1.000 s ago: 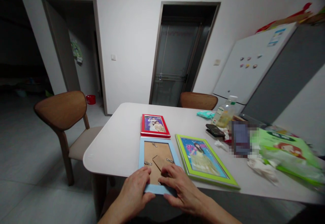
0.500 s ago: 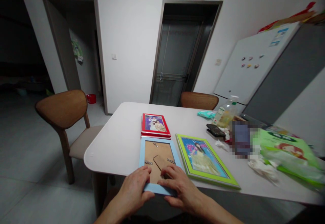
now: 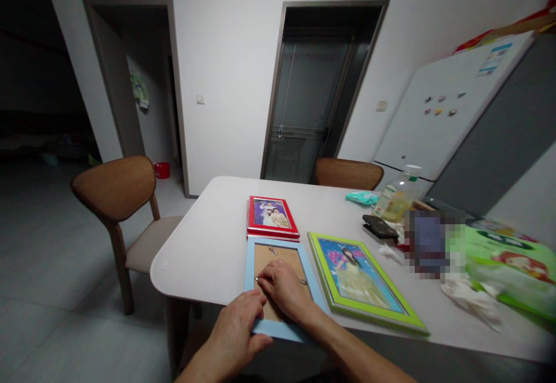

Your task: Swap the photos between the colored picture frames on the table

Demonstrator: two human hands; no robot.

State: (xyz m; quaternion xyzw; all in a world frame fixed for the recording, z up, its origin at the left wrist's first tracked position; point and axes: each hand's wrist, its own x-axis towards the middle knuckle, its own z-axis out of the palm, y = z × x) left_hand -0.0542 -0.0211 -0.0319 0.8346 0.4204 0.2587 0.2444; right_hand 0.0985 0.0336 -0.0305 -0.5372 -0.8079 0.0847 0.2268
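A light blue picture frame (image 3: 250, 262) lies face down at the table's near edge, its brown backing board (image 3: 289, 254) facing up. My left hand (image 3: 234, 328) grips the frame's lower left corner, thumb at the near edge and fingers on top. Over the backing, my right hand (image 3: 284, 290) has its fingertips pinched at a small metal clip (image 3: 256, 278) on the left side. Two more metal clips show, the top clip (image 3: 273, 250) and the right clip (image 3: 303, 281). My right hand hides most of the stand flap on the backing.
Red picture frames (image 3: 273, 218) are stacked just beyond the blue one. A green picture frame (image 3: 365, 281) lies to its right. Farther right are a black phone (image 3: 380, 228), a bottle (image 3: 396, 197), crumpled tissues (image 3: 471, 302) and a green package (image 3: 504, 255). A wooden chair (image 3: 115, 189) stands at left.
My right hand has moved from the frame's lower right part up and left to the left clip. My left hand stays at the lower left corner. The view has shifted slightly.
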